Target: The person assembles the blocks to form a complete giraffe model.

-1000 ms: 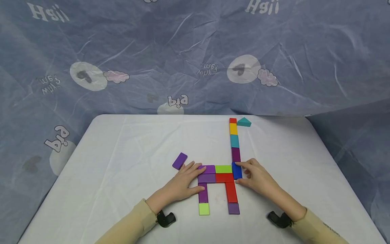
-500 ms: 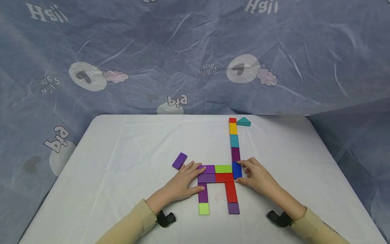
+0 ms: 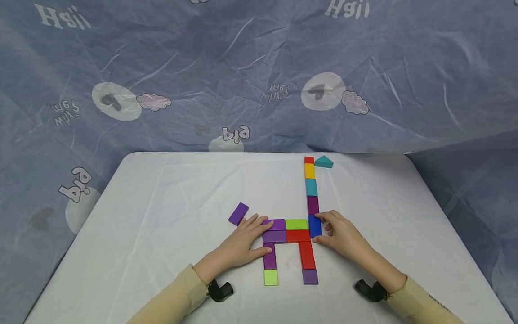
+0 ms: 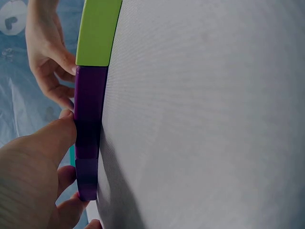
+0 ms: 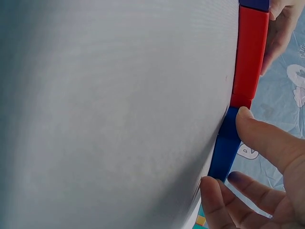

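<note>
Flat colored blocks form a four-sided body with two legs and a tall column on the table. My left hand (image 3: 242, 243) rests at the left side, its fingertips on the upper purple block (image 3: 278, 225) and its thumb on the dark purple leg block (image 3: 269, 260). On the right, my right hand (image 3: 344, 236) pinches the blue block (image 3: 314, 227) at the column's foot, thumb at the near end and index finger at the far end. The right wrist view shows this blue block (image 5: 225, 155) beside the red leg block (image 5: 250, 52).
A loose purple block (image 3: 238, 213) lies beyond my left fingers. The column runs through dark purple, teal (image 3: 311, 187), yellow (image 3: 309, 171) and red, with a green triangle block (image 3: 324, 162) beside its top. Patterned cloth (image 3: 259, 67) hangs behind the white table (image 3: 182, 193).
My right index fingertip has shifted slightly to the right on the blue block. The left hand and the other blocks stay where they were.
</note>
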Available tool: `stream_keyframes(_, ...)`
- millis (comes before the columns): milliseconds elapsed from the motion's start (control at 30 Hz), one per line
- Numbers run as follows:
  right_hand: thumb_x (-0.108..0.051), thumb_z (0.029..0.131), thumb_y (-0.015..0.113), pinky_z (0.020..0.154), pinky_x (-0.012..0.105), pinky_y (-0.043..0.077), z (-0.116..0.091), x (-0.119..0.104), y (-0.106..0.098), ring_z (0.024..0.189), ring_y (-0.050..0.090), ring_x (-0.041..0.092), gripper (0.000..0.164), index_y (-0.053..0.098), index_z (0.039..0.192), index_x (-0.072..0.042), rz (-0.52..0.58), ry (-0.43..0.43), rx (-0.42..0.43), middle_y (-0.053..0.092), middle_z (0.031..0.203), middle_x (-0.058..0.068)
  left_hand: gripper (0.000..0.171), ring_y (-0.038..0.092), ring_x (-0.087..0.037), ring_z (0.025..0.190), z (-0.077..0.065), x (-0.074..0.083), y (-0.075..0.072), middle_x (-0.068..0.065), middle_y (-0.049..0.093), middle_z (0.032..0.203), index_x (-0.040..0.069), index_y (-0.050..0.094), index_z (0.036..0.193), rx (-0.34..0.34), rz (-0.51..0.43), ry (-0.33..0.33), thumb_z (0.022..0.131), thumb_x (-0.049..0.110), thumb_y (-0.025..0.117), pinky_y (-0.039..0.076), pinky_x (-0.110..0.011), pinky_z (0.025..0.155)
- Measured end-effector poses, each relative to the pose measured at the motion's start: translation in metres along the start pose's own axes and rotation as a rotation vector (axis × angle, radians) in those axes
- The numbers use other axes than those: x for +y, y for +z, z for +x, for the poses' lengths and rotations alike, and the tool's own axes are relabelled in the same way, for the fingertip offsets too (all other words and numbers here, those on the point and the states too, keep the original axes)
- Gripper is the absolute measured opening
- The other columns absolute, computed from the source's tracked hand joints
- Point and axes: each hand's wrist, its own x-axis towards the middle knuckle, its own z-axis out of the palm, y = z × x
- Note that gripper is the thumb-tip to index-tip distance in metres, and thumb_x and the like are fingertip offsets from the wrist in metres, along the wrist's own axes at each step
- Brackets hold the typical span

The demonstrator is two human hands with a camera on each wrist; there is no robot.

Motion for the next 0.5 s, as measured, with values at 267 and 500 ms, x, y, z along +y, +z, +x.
stream_keyframes(267,-0.023,0.074,0.087,0.066,0.022,0.054,0.0005,-0.0014,-0.0011,0.084,0.057,0.016,0.067,0.057,0.131,-0.002,0.015,0.026,-0.012,0.061,0.102,0.009,0.066,0.02,-0.036,0.151,0.0004,-0.0004,-0.0002,-0.008,0.033,0.16,0.016,0.04,0.152,0.004,0.002,0.002,0.095,0.041,0.062,0.012,-0.057,0.123)
stream_keyframes(500,-0.027,0.075,0.086,0.074,0.032,0.058,-0.0078,-0.006,-0.0038,0.094,0.058,0.021,0.061,0.063,0.127,-0.007,-0.02,0.006,0.012,0.061,0.111,0.01,0.066,0.019,-0.037,0.151,-0.0004,0.0007,-0.0011,-0.01,0.033,0.16,0.015,0.039,0.152,-0.004,-0.007,0.009,0.095,0.041,0.062,0.011,-0.058,0.123)
